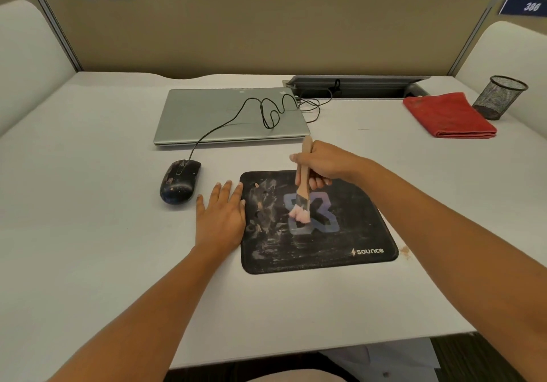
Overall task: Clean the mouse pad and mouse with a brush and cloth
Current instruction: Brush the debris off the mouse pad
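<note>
Leftmost, the speckled mouse point(180, 181) sits on the desk just beside the left hand point(220, 218); dust swept that way would likely land on it; its cable point(236, 115) loops back over the closed laptop point(207, 121), where a wide stroke might snag it. That hand lies flat with fingers spread, its inner edge against the mouse pad point(340, 245); since it barely bears on the pad, a hard stroke could slide the pad. The right hand point(325, 164) wraps around the brush point(303, 186), bristles down at the pad's middle; motion blur hides whether they touch, and the lower fingers sit behind the handle. Crumbs point(405, 252) lie just off the pad's right edge. The red cloth point(450, 116) rests folded, well apart, far right.
</note>
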Demonstrator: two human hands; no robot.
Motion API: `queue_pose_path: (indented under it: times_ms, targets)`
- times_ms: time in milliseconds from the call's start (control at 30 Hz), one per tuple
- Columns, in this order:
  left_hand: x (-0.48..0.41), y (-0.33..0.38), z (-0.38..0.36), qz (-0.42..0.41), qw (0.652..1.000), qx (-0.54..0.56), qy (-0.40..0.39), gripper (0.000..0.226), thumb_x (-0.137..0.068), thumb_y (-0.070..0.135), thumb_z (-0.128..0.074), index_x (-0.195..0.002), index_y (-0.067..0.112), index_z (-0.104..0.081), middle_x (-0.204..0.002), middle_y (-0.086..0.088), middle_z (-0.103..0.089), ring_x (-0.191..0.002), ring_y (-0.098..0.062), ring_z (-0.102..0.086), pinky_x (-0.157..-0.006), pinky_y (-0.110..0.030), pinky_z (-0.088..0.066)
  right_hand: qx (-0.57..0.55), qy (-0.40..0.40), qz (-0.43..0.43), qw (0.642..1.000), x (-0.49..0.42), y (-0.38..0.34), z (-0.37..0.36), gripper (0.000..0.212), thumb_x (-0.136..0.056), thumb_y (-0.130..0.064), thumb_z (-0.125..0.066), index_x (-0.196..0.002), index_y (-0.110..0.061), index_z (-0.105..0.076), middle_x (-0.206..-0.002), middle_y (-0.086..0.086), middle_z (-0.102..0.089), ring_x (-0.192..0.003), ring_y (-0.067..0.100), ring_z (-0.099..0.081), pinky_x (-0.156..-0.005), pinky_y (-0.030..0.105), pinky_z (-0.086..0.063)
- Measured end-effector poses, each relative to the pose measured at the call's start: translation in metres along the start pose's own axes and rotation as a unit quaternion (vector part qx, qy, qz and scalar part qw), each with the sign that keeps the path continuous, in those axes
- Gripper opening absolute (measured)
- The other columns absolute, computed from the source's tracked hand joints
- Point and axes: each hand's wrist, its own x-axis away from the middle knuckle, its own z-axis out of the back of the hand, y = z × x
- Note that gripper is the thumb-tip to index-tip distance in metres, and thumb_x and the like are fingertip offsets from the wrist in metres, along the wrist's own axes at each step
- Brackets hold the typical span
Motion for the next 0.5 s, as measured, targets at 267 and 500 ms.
queue_pose_path:
  times_ms: [267,500]
  targets:
    - [0.000,0.000,0.000,-0.004,1.000,0.010,0.005,0.050,-0.099,0.038,-0.014,-0.148,0.025,-0.011,-0.157,0.000,-0.012,-0.145,-0.020,-0.005,-0.116,-0.046,-0.002,-0.084,0.175,0.006,0.981,0.000,0.011,-0.032,0.044,-0.098,-0.033,-0.038,-0.089,-0.001,-0.067,-0.058,0.003,-0.058,-0.043,0.007,-0.052,-0.045,0.010,-0.046]
    - [0.002,0.001,0.002,-0.005,1.000,0.010,0.006,0.050,-0.099,0.037,-0.013,-0.148,0.024,-0.012,-0.157,0.000,-0.012,-0.145,-0.020,-0.005,-0.116,-0.047,-0.003,-0.047,-0.039,-0.031,0.998,0.028,0.004,-0.028,0.046,-0.099,-0.025,-0.035,-0.078,-0.001,-0.068,-0.049,0.003,-0.059,-0.038,0.008,-0.048,-0.039,0.015,-0.038]
